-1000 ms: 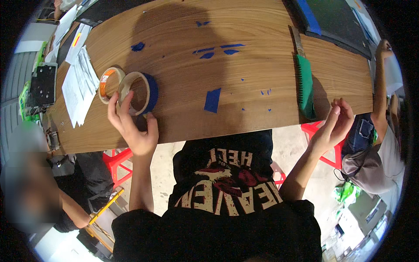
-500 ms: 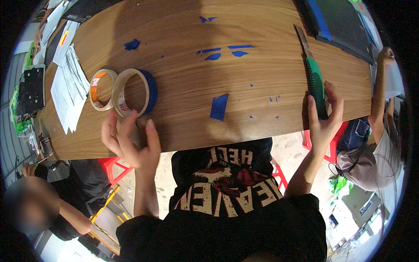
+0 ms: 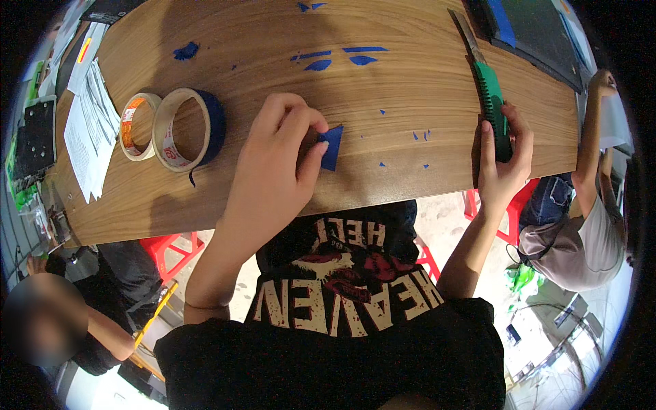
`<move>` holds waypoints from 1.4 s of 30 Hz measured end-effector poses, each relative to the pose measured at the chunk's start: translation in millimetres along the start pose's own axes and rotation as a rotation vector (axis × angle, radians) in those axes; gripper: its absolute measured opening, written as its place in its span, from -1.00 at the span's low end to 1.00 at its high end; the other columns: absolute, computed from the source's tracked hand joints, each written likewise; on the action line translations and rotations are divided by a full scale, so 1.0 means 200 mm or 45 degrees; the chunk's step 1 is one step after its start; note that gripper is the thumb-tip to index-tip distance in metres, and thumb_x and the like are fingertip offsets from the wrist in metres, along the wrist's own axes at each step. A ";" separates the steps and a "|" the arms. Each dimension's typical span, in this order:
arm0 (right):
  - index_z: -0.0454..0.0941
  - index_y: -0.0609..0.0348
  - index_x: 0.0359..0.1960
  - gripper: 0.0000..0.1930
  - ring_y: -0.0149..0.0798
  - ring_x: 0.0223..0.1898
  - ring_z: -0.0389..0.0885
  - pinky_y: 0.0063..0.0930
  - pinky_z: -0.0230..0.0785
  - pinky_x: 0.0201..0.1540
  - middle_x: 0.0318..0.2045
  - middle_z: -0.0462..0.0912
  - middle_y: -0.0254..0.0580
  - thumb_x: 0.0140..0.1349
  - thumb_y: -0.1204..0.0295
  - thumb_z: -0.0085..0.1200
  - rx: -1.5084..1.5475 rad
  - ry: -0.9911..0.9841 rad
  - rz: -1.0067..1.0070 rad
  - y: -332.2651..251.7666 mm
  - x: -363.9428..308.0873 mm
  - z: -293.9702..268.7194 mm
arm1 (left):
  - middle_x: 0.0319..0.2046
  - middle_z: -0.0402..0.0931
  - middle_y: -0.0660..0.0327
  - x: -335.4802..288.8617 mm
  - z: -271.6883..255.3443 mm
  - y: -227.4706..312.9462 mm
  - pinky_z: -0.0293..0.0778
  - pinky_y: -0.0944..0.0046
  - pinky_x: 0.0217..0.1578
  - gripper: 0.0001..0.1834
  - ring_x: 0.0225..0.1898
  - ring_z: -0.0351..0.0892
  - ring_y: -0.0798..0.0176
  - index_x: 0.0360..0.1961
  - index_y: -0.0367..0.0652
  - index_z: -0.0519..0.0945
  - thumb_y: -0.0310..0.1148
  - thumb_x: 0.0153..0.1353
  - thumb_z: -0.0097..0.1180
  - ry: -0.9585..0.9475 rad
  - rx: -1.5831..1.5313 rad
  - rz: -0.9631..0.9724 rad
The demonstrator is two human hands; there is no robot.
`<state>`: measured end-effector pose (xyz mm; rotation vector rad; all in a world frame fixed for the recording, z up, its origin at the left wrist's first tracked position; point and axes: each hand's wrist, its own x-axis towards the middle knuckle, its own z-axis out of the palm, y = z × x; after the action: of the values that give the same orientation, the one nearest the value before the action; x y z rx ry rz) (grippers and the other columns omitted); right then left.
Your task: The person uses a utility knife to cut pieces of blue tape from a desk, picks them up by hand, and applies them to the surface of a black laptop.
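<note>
Here's the wood-grained counter (image 3: 260, 75)! At three o'clock, a long, ridged, green-handled knife (image 3: 490, 89), clasped between thumb and fingers of the right hand (image 3: 507, 150). The left hand (image 3: 277, 157) curls mid-counter. Nine o'clock: a thick blue tape roll (image 3: 215, 126). Just inside six: the flat blue tape patch (image 3: 333, 154) at left fingertips, pinched or merely touched, can't tell!

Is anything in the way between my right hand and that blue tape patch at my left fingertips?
Nothing tall is visible: between your right hand and the blue tape patch there are only a few small blue scraps on the table.
</note>
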<state>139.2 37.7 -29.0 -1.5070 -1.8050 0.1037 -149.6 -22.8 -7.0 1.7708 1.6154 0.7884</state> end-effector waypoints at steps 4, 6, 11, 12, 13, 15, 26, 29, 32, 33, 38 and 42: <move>0.50 0.24 -0.12 -0.71 -0.12 -0.06 0.56 -0.34 0.36 0.01 -0.13 0.59 -0.03 0.09 0.53 0.21 0.014 0.011 0.018 0.00 -0.01 0.00 | -0.27 0.33 0.06 0.03 0.02 0.00 0.38 0.09 -0.21 -0.80 -0.21 0.43 -0.05 -0.33 -0.23 0.42 -0.57 0.00 0.15 0.055 0.120 0.152; 0.50 0.24 -0.12 -0.71 -0.12 -0.07 0.56 -0.34 0.36 0.00 -0.14 0.59 -0.04 0.09 0.53 0.21 0.016 0.017 0.037 0.01 -0.01 0.00 | -0.27 0.34 0.07 0.04 0.02 0.01 0.40 0.07 -0.23 -0.81 -0.20 0.44 -0.04 -0.34 -0.24 0.42 -0.56 0.00 0.15 0.005 0.105 0.084; 0.50 0.25 -0.12 -0.71 -0.12 -0.10 0.58 -0.35 0.38 -0.03 -0.16 0.59 -0.04 0.10 0.52 0.21 -0.028 0.030 -0.053 0.02 -0.01 0.00 | -0.28 0.35 0.08 0.08 -0.03 0.00 0.38 0.12 -0.19 -0.83 -0.20 0.44 -0.03 -0.31 -0.24 0.41 -0.52 0.07 0.12 -0.168 0.140 0.147; 0.50 0.25 -0.12 -0.71 -0.12 -0.10 0.58 -0.35 0.38 -0.03 -0.16 0.59 -0.04 0.10 0.52 0.21 -0.029 0.026 -0.058 0.02 -0.01 0.00 | -0.29 0.34 0.08 0.09 -0.03 -0.01 0.37 0.10 -0.19 -0.84 -0.20 0.43 -0.05 -0.32 -0.25 0.39 -0.51 0.08 0.10 -0.181 0.199 0.206; 0.50 0.25 -0.12 -0.70 -0.12 -0.11 0.58 -0.35 0.38 -0.03 -0.17 0.59 -0.04 0.10 0.51 0.21 -0.040 0.027 -0.059 0.02 -0.01 0.00 | -0.29 0.34 0.08 0.09 -0.02 -0.01 0.37 0.10 -0.19 -0.84 -0.20 0.43 -0.05 -0.32 -0.25 0.39 -0.51 0.08 0.10 -0.177 0.196 0.203; 0.50 0.25 -0.11 -0.70 -0.13 -0.11 0.58 -0.36 0.38 -0.04 -0.17 0.59 -0.04 0.10 0.50 0.22 -0.054 0.030 -0.059 0.02 -0.01 0.00 | -0.30 0.34 0.06 0.10 -0.01 0.00 0.36 0.08 -0.21 -0.86 -0.21 0.41 -0.05 -0.33 -0.25 0.38 -0.52 0.09 0.06 -0.206 0.250 0.278; 0.47 0.26 -0.05 -0.61 -0.09 -0.15 0.58 -0.32 0.39 -0.08 -0.20 0.58 0.01 0.11 0.38 0.23 -0.069 0.003 0.036 0.00 -0.02 -0.01 | -0.30 0.42 0.23 -0.07 -0.04 0.05 0.32 0.42 -0.29 -0.95 -0.35 0.36 0.39 -0.28 -0.22 0.36 -0.54 0.25 -0.04 -0.218 -0.651 -0.135; 0.45 0.21 -0.01 -0.56 0.03 -0.13 0.53 -0.24 0.36 -0.06 -0.19 0.56 0.02 0.09 0.33 0.24 -0.134 -0.087 -0.075 0.00 0.02 -0.02 | -0.26 0.42 0.29 -0.04 -0.03 0.05 0.33 0.50 -0.23 -0.86 -0.26 0.37 0.50 -0.18 -0.19 0.36 -0.57 0.25 -0.01 -0.132 -0.887 -0.186; 0.44 0.15 0.03 -0.52 0.03 -0.15 0.51 -0.22 0.36 -0.09 -0.19 0.56 0.01 0.08 0.31 0.25 -0.182 -0.174 -0.078 -0.03 0.05 -0.06 | -0.36 0.41 0.36 -0.02 0.03 0.04 0.31 0.53 -0.35 -0.78 -0.33 0.41 0.56 -0.17 -0.20 0.37 -0.59 0.18 0.09 -0.100 -0.969 -0.217; 0.44 0.15 0.03 -0.52 0.03 -0.15 0.51 -0.22 0.36 -0.09 -0.19 0.56 0.01 0.08 0.31 0.25 -0.194 -0.152 -0.075 -0.02 0.07 -0.07 | -0.36 0.41 0.36 -0.01 0.05 0.03 0.31 0.53 -0.35 -0.78 -0.33 0.41 0.56 -0.17 -0.20 0.37 -0.59 0.18 0.09 -0.111 -0.970 -0.194; 0.42 0.14 0.05 -0.53 0.11 -0.19 0.49 -0.19 0.37 -0.13 -0.21 0.52 0.01 0.12 0.24 0.19 -0.214 -0.271 -0.097 -0.01 0.15 -0.10 | -0.24 0.43 0.26 0.00 0.08 0.01 0.39 0.41 -0.12 -0.69 -0.17 0.46 0.41 -0.12 -0.21 0.38 -0.67 0.13 0.09 -0.067 -0.883 -0.126; 0.36 0.12 0.12 -0.53 -0.02 -0.24 0.54 -0.21 0.41 -0.21 -0.18 0.52 0.01 0.13 0.43 0.08 0.019 -0.387 -0.151 -0.04 0.20 -0.07 | -0.30 0.51 0.22 -0.02 0.11 -0.04 0.45 0.41 -0.25 -0.73 -0.29 0.52 0.39 -0.17 -0.19 0.48 -0.64 0.09 0.13 0.228 -0.601 0.100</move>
<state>140.2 64.7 5.3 -1.4296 -2.1236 0.3013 -138.1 -27.1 -26.7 1.4605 1.3287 1.2773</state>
